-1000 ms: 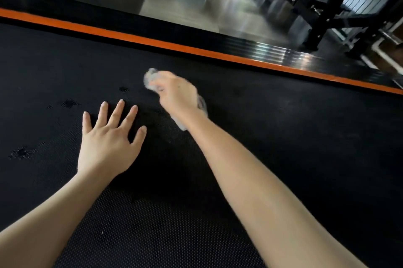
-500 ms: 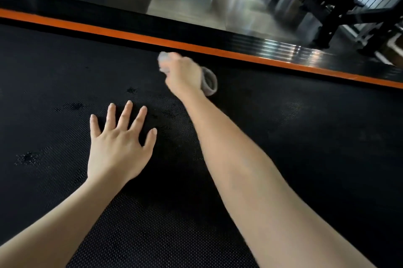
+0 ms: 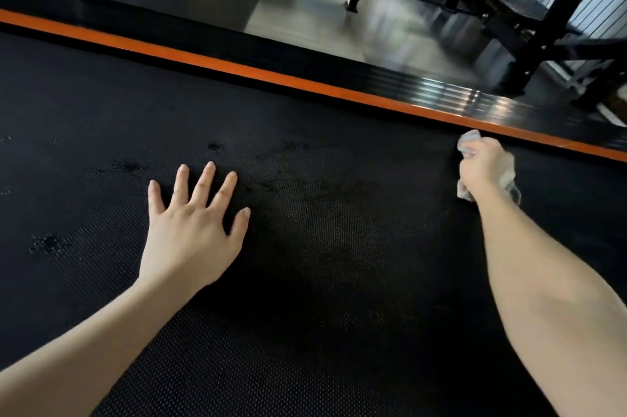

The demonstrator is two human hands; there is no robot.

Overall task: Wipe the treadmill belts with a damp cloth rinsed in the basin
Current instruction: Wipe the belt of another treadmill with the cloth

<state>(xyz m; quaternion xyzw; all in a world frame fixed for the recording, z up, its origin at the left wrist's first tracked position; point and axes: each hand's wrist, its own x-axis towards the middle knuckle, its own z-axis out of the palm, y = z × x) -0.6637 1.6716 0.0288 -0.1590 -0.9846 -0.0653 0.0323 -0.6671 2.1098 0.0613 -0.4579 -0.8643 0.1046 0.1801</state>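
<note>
Mid-wipe, I'd judge. Right hand (image 3: 483, 167) grips the wadded cloth (image 3: 470, 140) on the treadmill belt (image 3: 339, 280), near the orange edge strip (image 3: 271, 75). Left hand (image 3: 193, 233) flat on the belt, fingers spread. Scattered wet spots (image 3: 129, 165); much of the belt likely left.

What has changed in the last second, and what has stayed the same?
The right hand, gripping the crumpled cloth, swept rightward along the belt, away from the left hand, ending near the orange stripe. The left hand stayed flat on the belt, fingers spread.
</note>
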